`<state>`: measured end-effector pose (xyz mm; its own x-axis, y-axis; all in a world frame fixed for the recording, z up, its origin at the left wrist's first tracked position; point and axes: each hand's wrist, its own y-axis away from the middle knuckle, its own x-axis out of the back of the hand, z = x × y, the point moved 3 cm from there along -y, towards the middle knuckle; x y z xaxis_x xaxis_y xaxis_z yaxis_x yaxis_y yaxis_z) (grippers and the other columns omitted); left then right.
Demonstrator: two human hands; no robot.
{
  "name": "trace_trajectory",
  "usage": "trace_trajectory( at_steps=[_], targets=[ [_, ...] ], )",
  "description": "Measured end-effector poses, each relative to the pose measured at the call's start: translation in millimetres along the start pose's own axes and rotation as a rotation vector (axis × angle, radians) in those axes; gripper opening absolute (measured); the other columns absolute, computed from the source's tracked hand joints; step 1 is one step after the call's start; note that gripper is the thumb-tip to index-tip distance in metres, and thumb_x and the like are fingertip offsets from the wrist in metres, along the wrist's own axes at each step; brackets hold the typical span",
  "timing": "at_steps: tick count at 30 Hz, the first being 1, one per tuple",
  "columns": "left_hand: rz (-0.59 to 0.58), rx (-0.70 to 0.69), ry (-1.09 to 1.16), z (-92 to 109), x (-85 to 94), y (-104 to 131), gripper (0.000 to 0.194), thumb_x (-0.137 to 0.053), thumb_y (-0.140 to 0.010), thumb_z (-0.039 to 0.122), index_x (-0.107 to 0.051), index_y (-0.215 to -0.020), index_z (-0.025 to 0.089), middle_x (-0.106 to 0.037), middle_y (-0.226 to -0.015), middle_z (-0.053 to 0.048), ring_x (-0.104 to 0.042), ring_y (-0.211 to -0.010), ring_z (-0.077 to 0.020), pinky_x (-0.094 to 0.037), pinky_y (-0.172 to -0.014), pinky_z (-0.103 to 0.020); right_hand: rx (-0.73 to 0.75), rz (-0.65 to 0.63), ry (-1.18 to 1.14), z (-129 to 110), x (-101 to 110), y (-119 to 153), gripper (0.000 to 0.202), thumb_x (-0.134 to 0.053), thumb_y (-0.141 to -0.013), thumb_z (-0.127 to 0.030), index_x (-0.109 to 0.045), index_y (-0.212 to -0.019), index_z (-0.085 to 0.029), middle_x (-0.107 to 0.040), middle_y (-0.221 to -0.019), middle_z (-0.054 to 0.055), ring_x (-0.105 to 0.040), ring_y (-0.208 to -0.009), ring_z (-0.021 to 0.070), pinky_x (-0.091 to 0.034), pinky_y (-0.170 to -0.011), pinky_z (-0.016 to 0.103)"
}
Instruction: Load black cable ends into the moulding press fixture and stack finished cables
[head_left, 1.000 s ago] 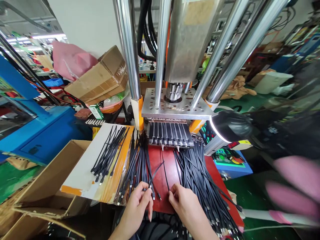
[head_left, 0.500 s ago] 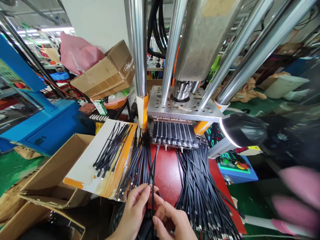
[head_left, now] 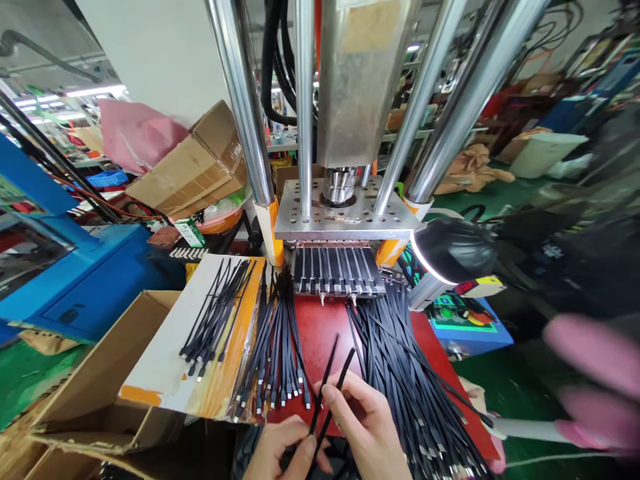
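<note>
My left hand (head_left: 283, 448) is closed on a black flat cable (head_left: 327, 368) low at the front of the red work surface. My right hand (head_left: 369, 421) pinches the same dark strands a little higher. Two narrow lengths stick up above my fingers; whether they belong to one cable or two I cannot tell. Beyond my hands stands a press with a slotted metal mould (head_left: 337, 270). A large heap of black cables (head_left: 400, 373) with metal-tipped ends lies to the right, and a smaller bunch (head_left: 280, 340) to the left.
More black cables (head_left: 220, 307) rest on a cardboard sheet (head_left: 160, 347) at left. Open cardboard boxes (head_left: 115, 363) stand below it. A lamp (head_left: 453, 250) and a blue control box (head_left: 470, 333) are beside the press. A blurred pink shape (head_left: 595, 373) is at far right.
Both hands have moved slightly right with the cable. Its upper ends, which reached up towards the mould, now stand free and lower over the red surface. The view has shifted too.
</note>
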<state>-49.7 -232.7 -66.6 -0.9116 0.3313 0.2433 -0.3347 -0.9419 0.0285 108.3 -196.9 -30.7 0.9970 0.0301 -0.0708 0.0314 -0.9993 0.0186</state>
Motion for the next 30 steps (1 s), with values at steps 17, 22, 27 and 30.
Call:
trace_trajectory(
  at_steps=[17, 22, 27, 30],
  targets=[
    [-0.062, -0.036, 0.072, 79.3, 59.7, -82.4, 0.025, -0.071, -0.093, 0.04, -0.085, -0.096, 0.019, -0.081, -0.095, -0.009, -0.073, -0.088, -0.023, -0.055, -0.082, -0.03, 0.303, -0.135, 0.276, 5.9, 3.0, 4.9, 0.036, -0.049, -0.106, -0.027, -0.068, -0.136, -0.027, -0.072, -0.103, 0.009, -0.071, -0.088, 0.0194, -0.058, -0.079, 0.025],
    [-0.103, 0.0, 0.21, 74.2, 63.1, -81.8, 0.025, -0.074, -0.091, 0.042, -0.085, -0.09, 0.019, -0.079, -0.094, -0.01, -0.073, -0.088, -0.0225, -0.055, -0.079, -0.028, 0.391, -0.117, 0.221, -3.6, 17.9, 1.8, 0.032, -0.059, -0.101, -0.025, -0.073, -0.129, -0.032, -0.07, -0.08, 0.003, -0.065, -0.061, 0.0157, -0.056, -0.06, 0.023],
    [-0.155, 0.017, 0.3, 76.0, 67.3, -85.3, 0.026, -0.077, -0.089, 0.043, -0.085, -0.088, 0.019, -0.074, -0.095, -0.01, -0.072, -0.087, -0.0205, -0.055, -0.079, -0.027, 0.309, -0.087, 0.331, -5.1, 11.1, -6.2, 0.023, -0.06, -0.101, -0.028, -0.079, -0.115, -0.026, -0.072, -0.09, 0.006, -0.068, -0.079, 0.0189, -0.055, -0.07, 0.024],
    [-0.178, -0.016, 0.238, 81.1, 68.6, -87.0, 0.027, -0.076, -0.09, 0.045, -0.086, -0.094, 0.02, -0.073, -0.098, -0.01, -0.07, -0.089, -0.0208, -0.055, -0.078, -0.027, 0.256, -0.192, 0.332, -8.0, -0.8, -13.0, 0.025, -0.057, -0.103, -0.032, -0.077, -0.093, -0.02, -0.066, -0.082, 0.006, -0.065, -0.078, 0.0187, -0.052, -0.071, 0.024]
  ],
)
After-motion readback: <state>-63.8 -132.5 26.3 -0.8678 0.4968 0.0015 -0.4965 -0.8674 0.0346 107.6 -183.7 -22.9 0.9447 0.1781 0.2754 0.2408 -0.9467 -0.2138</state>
